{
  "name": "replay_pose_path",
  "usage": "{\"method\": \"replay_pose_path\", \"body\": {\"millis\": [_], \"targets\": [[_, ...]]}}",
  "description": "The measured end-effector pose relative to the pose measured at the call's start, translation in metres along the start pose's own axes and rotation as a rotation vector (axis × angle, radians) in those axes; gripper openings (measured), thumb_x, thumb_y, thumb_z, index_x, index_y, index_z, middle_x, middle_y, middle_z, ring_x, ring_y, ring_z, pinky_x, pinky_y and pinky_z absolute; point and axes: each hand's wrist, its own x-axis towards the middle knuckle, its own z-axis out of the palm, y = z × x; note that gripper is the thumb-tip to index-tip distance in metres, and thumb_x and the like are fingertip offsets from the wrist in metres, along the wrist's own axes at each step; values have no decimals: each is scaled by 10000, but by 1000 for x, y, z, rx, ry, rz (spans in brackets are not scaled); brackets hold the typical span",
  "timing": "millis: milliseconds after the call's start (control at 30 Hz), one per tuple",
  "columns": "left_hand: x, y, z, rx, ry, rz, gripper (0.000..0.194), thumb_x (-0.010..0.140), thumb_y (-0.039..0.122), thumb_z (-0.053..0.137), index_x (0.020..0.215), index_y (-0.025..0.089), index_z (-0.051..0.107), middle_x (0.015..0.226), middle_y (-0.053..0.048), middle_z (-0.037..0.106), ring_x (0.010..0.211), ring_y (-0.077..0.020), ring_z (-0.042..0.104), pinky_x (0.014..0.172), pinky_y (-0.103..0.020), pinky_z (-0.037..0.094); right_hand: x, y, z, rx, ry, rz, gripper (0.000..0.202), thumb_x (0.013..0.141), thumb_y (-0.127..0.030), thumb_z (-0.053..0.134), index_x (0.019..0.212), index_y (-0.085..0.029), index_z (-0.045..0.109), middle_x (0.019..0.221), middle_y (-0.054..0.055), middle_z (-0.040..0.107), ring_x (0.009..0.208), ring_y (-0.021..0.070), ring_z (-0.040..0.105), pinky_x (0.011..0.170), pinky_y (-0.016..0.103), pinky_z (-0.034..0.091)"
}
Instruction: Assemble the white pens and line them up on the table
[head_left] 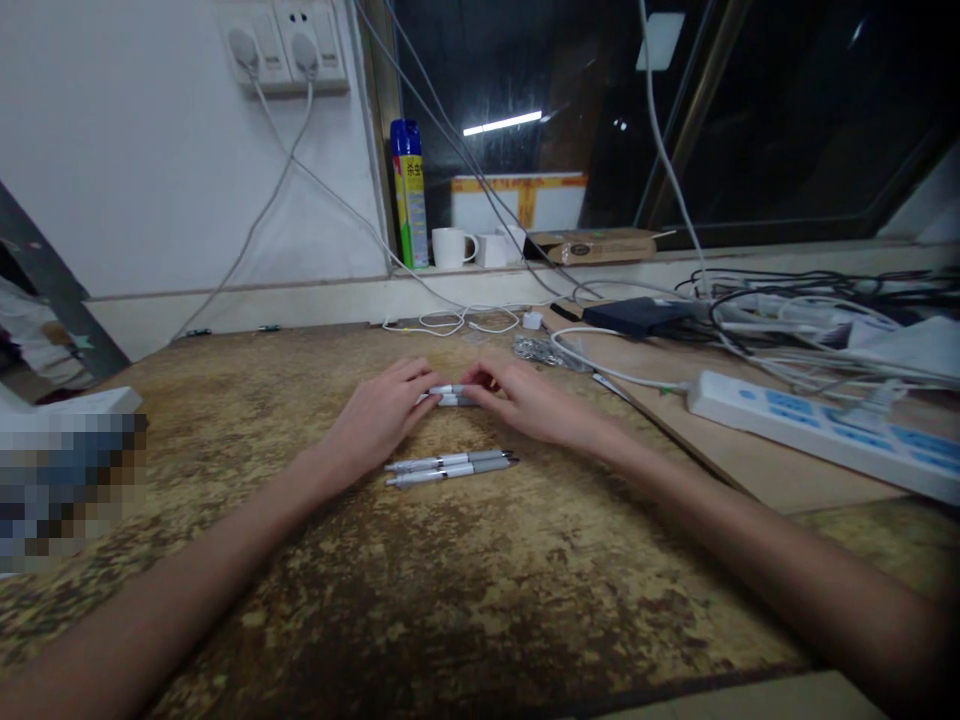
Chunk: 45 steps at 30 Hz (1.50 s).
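Observation:
Both my hands meet over the middle of the worn wooden table (480, 570), at a small group of white and grey pens (452, 395). My left hand (390, 405) has its fingers closed on the left ends of these pens. At their right ends, my right hand (517, 400) pinches them between thumb and fingers. The fingers hide both pen ends, and I cannot tell exactly how many pens are there. Nearer to me, two similar pens (450, 468) lie side by side on the table, their grey grips and tips to the right.
A white power strip (817, 432) and tangled cables (787, 310) lie at the right. Behind my hands are a clear plastic bag (544, 350) and a white cable (450, 320). A spray can (409, 195) and a white mug (452, 247) stand on the window sill.

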Motion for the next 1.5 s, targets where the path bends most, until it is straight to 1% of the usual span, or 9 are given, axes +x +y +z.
{"method": "replay_pose_path", "body": {"millis": [100, 367, 667, 867, 967, 1067, 1167, 1333, 1500], "targets": [[-3, 3, -1, -14, 7, -12, 278, 1066, 287, 418, 1236, 186, 613, 1119, -77, 623, 1074, -227, 587, 934, -349, 476, -3, -2, 4, -46, -19, -46, 188, 1036, -294, 495, 1066, -188, 647, 1014, 78, 720, 916, 210, 642, 813, 317, 441], [-4, 13, -5, 118, 17, -33, 307, 1090, 331, 340, 1105, 168, 601, 1079, -81, 649, 1025, -228, 595, 913, -356, 473, -2, -10, 5, -242, -39, -72, 308, 1068, -289, 364, 874, -179, 576, 876, 92, 667, 816, 211, 576, 772, 322, 399], [-9, 24, -7, 166, -59, -127, 286, 1088, 302, 322, 1108, 191, 585, 1065, -67, 709, 950, -231, 660, 754, -322, 466, -3, -7, 16, -275, -9, -47, 247, 1028, -203, 418, 844, -175, 580, 844, 98, 676, 780, 211, 566, 730, 318, 363], [-7, 23, -5, 104, -111, -247, 372, 1091, 362, 259, 1086, 207, 597, 938, -66, 730, 808, -251, 672, 692, -344, 462, 0, -12, 13, -302, 33, -91, 229, 1003, -128, 431, 824, -177, 565, 827, 89, 652, 790, 207, 550, 761, 324, 375], [-9, 21, -2, 25, -60, -217, 402, 1095, 383, 248, 1047, 207, 606, 981, -61, 715, 880, -238, 665, 768, -349, 485, -2, -12, 11, -262, 56, -120, 230, 1035, -207, 439, 865, -174, 590, 863, 92, 654, 849, 221, 563, 807, 337, 403], [-12, 17, 1, -18, 7, -158, 377, 1093, 379, 286, 1095, 198, 617, 1074, -67, 681, 1008, -225, 639, 885, -349, 487, -6, -9, 11, -146, 82, -132, 161, 1026, -261, 497, 996, -173, 628, 1002, 102, 675, 973, 233, 586, 876, 351, 432], [-14, 12, 2, -39, 19, -119, 358, 1087, 371, 332, 1113, 193, 642, 1066, -66, 650, 1016, -214, 623, 902, -339, 489, -10, -7, 12, 6, 92, -95, 180, 1003, -310, 562, 1117, -195, 642, 1110, 87, 688, 1052, 222, 602, 918, 346, 446], [-16, 10, 3, -103, 35, -84, 331, 1078, 365, 380, 1136, 206, 664, 1047, -58, 653, 1006, -210, 616, 905, -342, 494, -12, -6, 14, 100, 44, 2, 227, 1029, -323, 507, 1024, -193, 693, 983, 58, 732, 911, 197, 645, 833, 326, 462], [-15, 12, 3, -117, 43, -99, 338, 1081, 362, 372, 1133, 202, 665, 1059, -58, 678, 1013, -209, 624, 922, -348, 491, -12, -5, 15, 182, 112, -14, 132, 935, -295, 664, 1005, -183, 670, 972, 60, 718, 883, 191, 638, 804, 311, 478]]}}
